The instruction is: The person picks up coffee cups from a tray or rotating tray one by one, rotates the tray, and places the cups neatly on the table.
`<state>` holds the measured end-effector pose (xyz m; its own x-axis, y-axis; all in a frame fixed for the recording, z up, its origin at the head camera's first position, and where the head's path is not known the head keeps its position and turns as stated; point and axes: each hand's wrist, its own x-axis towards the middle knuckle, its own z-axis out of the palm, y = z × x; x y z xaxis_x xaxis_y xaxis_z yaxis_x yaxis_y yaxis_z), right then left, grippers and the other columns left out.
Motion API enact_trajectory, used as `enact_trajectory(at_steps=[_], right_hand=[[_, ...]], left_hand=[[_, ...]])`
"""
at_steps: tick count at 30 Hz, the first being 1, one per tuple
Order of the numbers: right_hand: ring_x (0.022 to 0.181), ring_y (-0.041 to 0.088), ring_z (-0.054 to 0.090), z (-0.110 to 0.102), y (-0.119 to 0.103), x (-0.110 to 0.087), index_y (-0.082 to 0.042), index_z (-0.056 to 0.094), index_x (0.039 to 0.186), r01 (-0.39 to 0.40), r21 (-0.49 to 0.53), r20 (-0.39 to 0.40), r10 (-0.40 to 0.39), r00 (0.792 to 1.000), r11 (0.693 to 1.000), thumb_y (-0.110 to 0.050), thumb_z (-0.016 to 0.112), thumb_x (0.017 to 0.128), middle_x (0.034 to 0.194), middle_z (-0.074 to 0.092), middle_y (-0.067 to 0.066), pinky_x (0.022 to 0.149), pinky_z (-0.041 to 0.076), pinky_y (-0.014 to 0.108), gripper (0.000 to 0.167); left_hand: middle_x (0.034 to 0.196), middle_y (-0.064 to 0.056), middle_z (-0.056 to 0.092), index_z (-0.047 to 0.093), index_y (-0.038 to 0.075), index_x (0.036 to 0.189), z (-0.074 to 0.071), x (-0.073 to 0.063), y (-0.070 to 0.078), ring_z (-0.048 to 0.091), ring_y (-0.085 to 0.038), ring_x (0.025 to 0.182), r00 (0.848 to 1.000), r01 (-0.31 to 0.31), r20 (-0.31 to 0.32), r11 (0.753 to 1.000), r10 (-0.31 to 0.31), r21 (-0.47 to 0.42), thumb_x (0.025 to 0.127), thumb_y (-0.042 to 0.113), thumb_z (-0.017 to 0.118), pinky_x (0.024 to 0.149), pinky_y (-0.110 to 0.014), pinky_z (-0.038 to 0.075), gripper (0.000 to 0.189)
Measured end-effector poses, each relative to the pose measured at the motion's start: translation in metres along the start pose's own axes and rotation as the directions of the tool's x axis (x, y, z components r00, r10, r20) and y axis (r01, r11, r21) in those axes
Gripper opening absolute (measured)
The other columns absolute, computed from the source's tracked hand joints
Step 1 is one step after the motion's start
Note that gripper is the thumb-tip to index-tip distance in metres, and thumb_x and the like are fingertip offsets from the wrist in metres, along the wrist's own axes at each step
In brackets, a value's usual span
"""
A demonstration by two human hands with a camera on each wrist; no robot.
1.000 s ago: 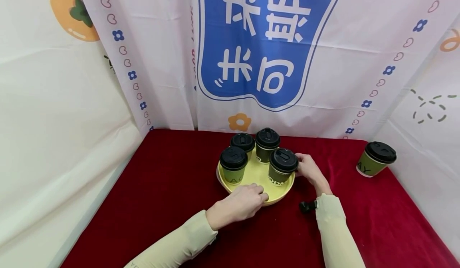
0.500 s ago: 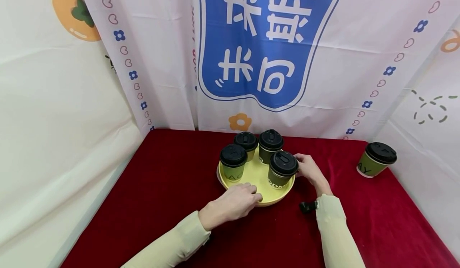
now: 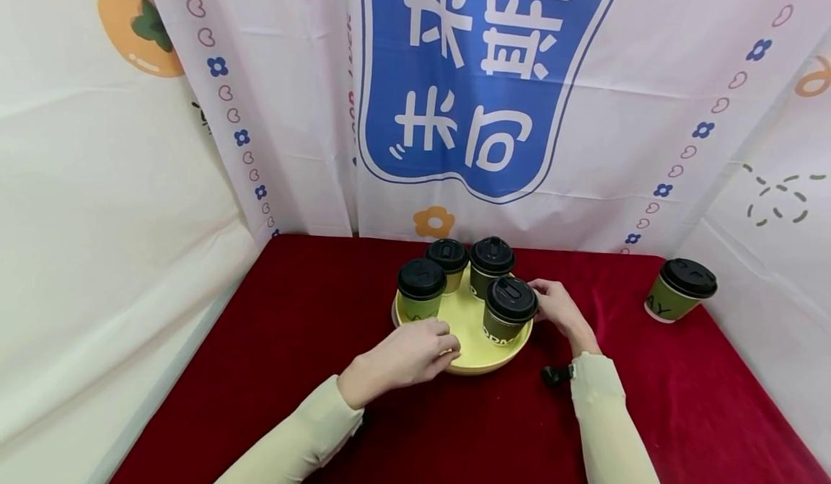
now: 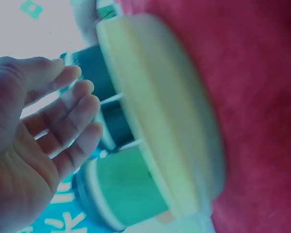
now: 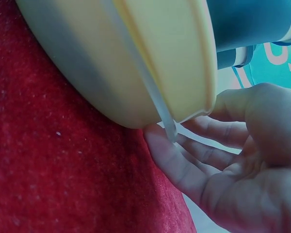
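A round yellow tray (image 3: 466,329) carries several green paper cups with black lids. Two stand at its back, one of them a dark green cup (image 3: 492,257). A lighter green cup (image 3: 421,282) is at the left, and another dark green cup (image 3: 510,304) at the right. My right hand (image 3: 560,309) grips the tray's right edge; in the right wrist view its fingers (image 5: 167,158) close around the lip from above and below. At the tray's front left is my left hand (image 3: 409,354), its fingers loosely bent. The left wrist view shows them apart from the tray wall.
A red cloth (image 3: 311,311) covers the table. Another green cup (image 3: 678,289) with a black lid stands near the right edge. White printed curtains (image 3: 299,109) enclose the back and both sides. A small black device (image 3: 555,374) is strapped at the right wrist.
The tray's cups have shifted clockwise seen from above: back cups rightward, right cup slightly forward, left cup slightly back. My left hand has moved left along the front rim. The right hand stays nearly still.
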<state>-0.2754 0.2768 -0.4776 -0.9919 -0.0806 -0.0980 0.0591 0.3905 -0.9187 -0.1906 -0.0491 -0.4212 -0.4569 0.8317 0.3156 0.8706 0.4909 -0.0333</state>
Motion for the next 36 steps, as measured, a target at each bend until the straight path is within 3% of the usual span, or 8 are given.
enact_trajectory(at_steps=[4, 9, 15, 20, 23, 26, 31, 36], right_hand=[[0.068, 0.012, 0.063, 0.000, 0.001, 0.000, 0.009, 0.057, 0.126, -0.019, -0.005, -0.010, 0.019, 1.000, 1.000, -0.016, 0.052, 0.100, 0.099, 0.064, 0.010, 0.064, 0.059, 0.033, 0.036], [0.069, 0.012, 0.064, 0.000, 0.002, -0.002, 0.008, 0.058, 0.125, -0.019, 0.001, -0.007, 0.019, 1.000, 1.000, -0.017, 0.052, 0.100, 0.097, 0.065, 0.008, 0.064, 0.059, 0.033, 0.036], [0.069, 0.012, 0.064, 0.001, 0.003, -0.005, 0.009, 0.058, 0.124, -0.016, 0.006, -0.002, 0.016, 1.000, 1.000, -0.017, 0.051, 0.100, 0.094, 0.066, 0.007, 0.064, 0.059, 0.034, 0.036], [0.069, 0.013, 0.064, 0.000, 0.004, -0.004, 0.008, 0.059, 0.123, -0.023, -0.003, -0.012, 0.023, 1.000, 1.000, -0.018, 0.052, 0.100, 0.096, 0.066, 0.009, 0.065, 0.059, 0.034, 0.035], [0.069, 0.013, 0.064, 0.000, 0.003, -0.004, 0.008, 0.059, 0.123, -0.024, -0.005, -0.012, 0.024, 1.000, 1.000, -0.019, 0.052, 0.100, 0.096, 0.066, 0.009, 0.064, 0.059, 0.034, 0.036], [0.069, 0.013, 0.063, 0.000, 0.002, -0.003, 0.008, 0.059, 0.124, -0.022, -0.006, -0.011, 0.022, 1.000, 1.000, -0.019, 0.052, 0.100, 0.094, 0.066, 0.008, 0.064, 0.059, 0.034, 0.036], [0.068, 0.013, 0.063, 0.000, 0.002, -0.002, 0.008, 0.059, 0.124, -0.026, -0.005, -0.019, 0.026, 0.999, 1.000, -0.018, 0.052, 0.100, 0.095, 0.066, 0.008, 0.064, 0.059, 0.034, 0.036], [0.069, 0.013, 0.064, -0.001, 0.002, 0.000, 0.007, 0.059, 0.125, -0.020, -0.007, -0.006, 0.020, 1.000, 1.000, -0.020, 0.052, 0.100, 0.099, 0.066, 0.011, 0.065, 0.059, 0.034, 0.037]], left_hand=[[0.088, 0.009, 0.066, 0.073, 0.020, 0.096, -0.022, 0.001, -0.012, 0.060, -0.005, 0.079, 0.987, 0.036, -0.152, 0.993, -0.053, -0.112, 0.095, 0.022, 0.064, 0.069, -0.020, 0.051, 0.009], [0.085, 0.006, 0.067, 0.072, 0.015, 0.093, -0.044, 0.000, -0.031, 0.058, -0.006, 0.076, 0.927, 0.057, -0.352, 0.978, -0.127, -0.203, 0.092, 0.014, 0.068, 0.068, -0.021, 0.050, 0.004], [0.094, 0.001, 0.068, 0.072, 0.012, 0.098, -0.056, -0.005, -0.054, 0.058, -0.008, 0.079, 0.863, 0.191, -0.393, 0.925, -0.317, -0.328, 0.095, 0.015, 0.063, 0.069, -0.024, 0.051, 0.010], [0.098, -0.002, 0.067, 0.071, 0.010, 0.107, -0.048, -0.007, -0.075, 0.059, -0.010, 0.080, 0.771, 0.324, -0.410, 0.854, -0.488, -0.408, 0.098, 0.017, 0.059, 0.068, -0.026, 0.054, 0.016], [0.099, -0.005, 0.066, 0.068, 0.010, 0.112, -0.039, -0.008, -0.085, 0.061, -0.013, 0.081, 0.714, 0.395, -0.386, 0.791, -0.584, -0.467, 0.098, 0.018, 0.057, 0.069, -0.029, 0.055, 0.019], [0.100, -0.006, 0.065, 0.066, 0.011, 0.116, -0.031, -0.010, -0.092, 0.062, -0.017, 0.086, 0.676, 0.465, -0.305, 0.709, -0.671, -0.530, 0.099, 0.021, 0.056, 0.073, -0.034, 0.055, 0.022], [0.109, -0.002, 0.065, 0.061, 0.019, 0.122, -0.013, -0.013, -0.103, 0.063, -0.020, 0.095, 0.633, 0.598, -0.072, 0.546, -0.771, -0.586, 0.100, 0.034, 0.052, 0.081, -0.039, 0.053, 0.028], [0.113, -0.002, 0.065, 0.059, 0.021, 0.124, 0.008, -0.019, -0.112, 0.064, -0.021, 0.101, 0.599, 0.687, 0.071, 0.466, -0.798, -0.557, 0.100, 0.038, 0.050, 0.084, -0.040, 0.052, 0.031]])
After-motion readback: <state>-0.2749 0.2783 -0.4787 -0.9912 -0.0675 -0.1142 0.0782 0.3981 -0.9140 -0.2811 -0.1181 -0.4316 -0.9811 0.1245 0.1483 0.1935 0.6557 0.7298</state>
